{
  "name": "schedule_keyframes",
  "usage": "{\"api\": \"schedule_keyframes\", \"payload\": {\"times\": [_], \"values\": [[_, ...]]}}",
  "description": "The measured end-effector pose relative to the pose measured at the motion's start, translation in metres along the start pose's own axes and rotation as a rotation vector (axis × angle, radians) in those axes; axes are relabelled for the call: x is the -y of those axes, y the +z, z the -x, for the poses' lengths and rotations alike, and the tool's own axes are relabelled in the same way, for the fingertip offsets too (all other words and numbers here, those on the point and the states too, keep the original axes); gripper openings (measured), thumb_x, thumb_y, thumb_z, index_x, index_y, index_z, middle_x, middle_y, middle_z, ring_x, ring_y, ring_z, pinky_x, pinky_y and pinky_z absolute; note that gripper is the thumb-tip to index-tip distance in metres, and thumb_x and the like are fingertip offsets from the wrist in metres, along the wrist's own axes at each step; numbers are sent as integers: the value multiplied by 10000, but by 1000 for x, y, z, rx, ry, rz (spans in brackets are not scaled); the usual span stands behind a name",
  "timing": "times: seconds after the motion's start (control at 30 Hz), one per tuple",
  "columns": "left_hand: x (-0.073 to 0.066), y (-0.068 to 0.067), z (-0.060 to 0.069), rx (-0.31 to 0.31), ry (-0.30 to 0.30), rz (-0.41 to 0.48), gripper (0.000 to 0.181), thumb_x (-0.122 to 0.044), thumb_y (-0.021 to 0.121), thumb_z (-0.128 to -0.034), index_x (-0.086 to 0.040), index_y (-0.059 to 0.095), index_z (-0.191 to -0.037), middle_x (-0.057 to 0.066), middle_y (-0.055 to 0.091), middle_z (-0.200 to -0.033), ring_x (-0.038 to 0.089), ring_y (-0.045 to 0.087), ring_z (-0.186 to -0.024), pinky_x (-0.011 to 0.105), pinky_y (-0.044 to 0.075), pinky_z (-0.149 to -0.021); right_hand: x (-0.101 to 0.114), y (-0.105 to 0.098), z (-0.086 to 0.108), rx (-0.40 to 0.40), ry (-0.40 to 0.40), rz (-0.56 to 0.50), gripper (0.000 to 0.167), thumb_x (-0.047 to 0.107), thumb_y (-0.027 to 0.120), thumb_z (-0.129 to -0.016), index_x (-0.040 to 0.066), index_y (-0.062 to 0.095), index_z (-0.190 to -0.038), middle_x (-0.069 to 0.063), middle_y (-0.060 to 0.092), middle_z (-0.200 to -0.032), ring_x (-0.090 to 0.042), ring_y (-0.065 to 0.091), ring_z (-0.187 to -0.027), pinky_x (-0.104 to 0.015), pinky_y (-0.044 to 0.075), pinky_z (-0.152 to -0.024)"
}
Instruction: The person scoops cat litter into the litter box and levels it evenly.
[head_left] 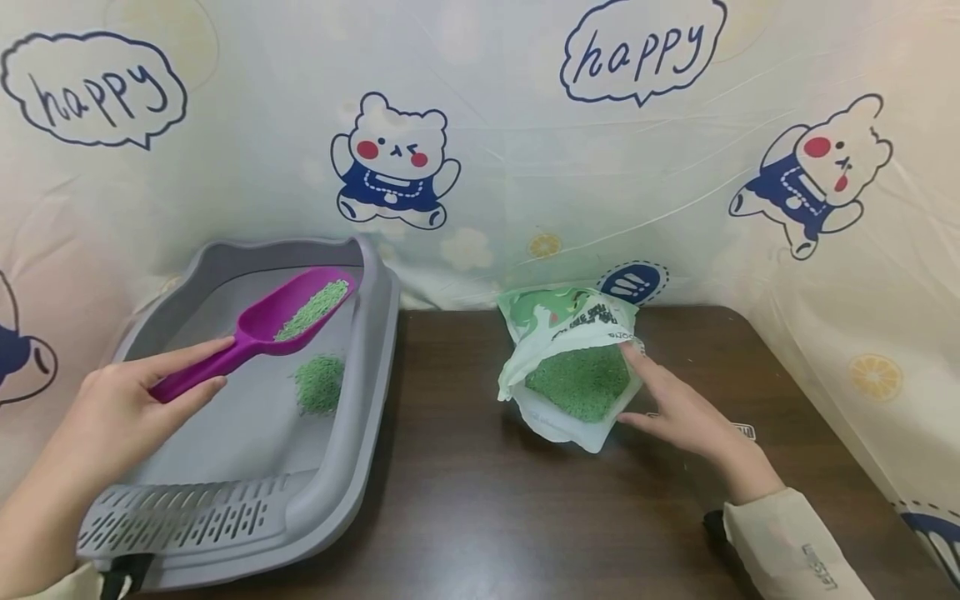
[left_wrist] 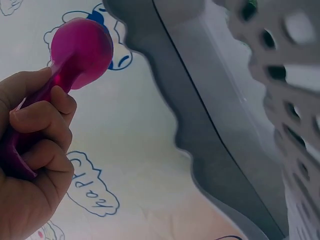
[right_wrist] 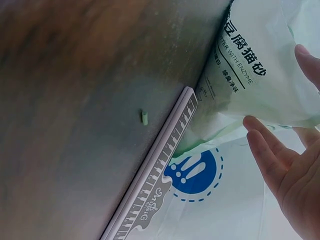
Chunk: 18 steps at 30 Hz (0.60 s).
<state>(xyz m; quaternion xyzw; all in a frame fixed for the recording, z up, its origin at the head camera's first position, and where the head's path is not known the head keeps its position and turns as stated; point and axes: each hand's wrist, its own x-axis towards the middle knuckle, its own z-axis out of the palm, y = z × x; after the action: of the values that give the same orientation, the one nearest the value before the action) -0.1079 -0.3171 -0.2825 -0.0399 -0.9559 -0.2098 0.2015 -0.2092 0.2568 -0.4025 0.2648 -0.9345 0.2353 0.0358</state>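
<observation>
My left hand (head_left: 123, 408) grips the handle of a purple litter scoop (head_left: 258, 317), tilted above a grey litter box (head_left: 378, 400). Green pellets (head_left: 318, 308) lie in the scoop's bowl. Below it, a small heap of the same pellets (head_left: 318, 385) sits on the box floor. In the left wrist view, curled fingers (left_wrist: 47, 122) wrap the handle. An opened bag of cat litter (head_left: 558, 333), full of green pellets, rests on the brown table. My right hand (head_left: 682, 412) touches the bag's right side with extended fingers and the thumb apart; the right wrist view shows them against its printed side (right_wrist: 240, 60).
The litter box has a slotted front step (head_left: 180, 512). A long strip with piano-key print (right_wrist: 160, 170) lies beside the bag, near a loose pellet (right_wrist: 144, 118). A patterned curtain (head_left: 487, 150) hangs behind the table (head_left: 517, 517).
</observation>
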Motion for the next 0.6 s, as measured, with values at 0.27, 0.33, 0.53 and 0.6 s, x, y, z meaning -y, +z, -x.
{"api": "schedule_keyframes", "payload": {"times": [0.27,0.33,0.53,0.6], "values": [[16,2,-3,10,7,-14,430,-223,793,-848,-139,697,-1259,-64,534,-581,58,328,-532,274,249,-461,-2,0,0,-8,-16,0,979,191,789,-843,79,171,-1593,-234,267,-1607,-468,330,-1430,-610,331,-1111],[19,2,-4,18,4,-23,430,-228,790,-851,-138,696,-1261,-55,516,-572,56,326,-534,275,248,-460,-2,0,0,-12,-20,-3,968,193,789,-846,73,181,-1590,-233,271,-1606,-468,334,-1428,-611,333,-1109],[27,3,-6,56,2,-54,437,-237,787,-854,-122,691,-1265,-32,496,-578,56,322,-540,278,250,-472,-1,0,0,-19,-20,-9,970,187,791,-847,86,179,-1593,-244,278,-1599,-479,341,-1419,-620,336,-1101],[30,3,-6,77,-2,-63,444,-237,784,-857,-108,685,-1270,-19,516,-599,60,323,-539,273,254,-474,-2,1,0,-24,-22,-3,983,181,796,-840,93,173,-1595,-248,281,-1596,-476,346,-1418,-617,342,-1099]]}}
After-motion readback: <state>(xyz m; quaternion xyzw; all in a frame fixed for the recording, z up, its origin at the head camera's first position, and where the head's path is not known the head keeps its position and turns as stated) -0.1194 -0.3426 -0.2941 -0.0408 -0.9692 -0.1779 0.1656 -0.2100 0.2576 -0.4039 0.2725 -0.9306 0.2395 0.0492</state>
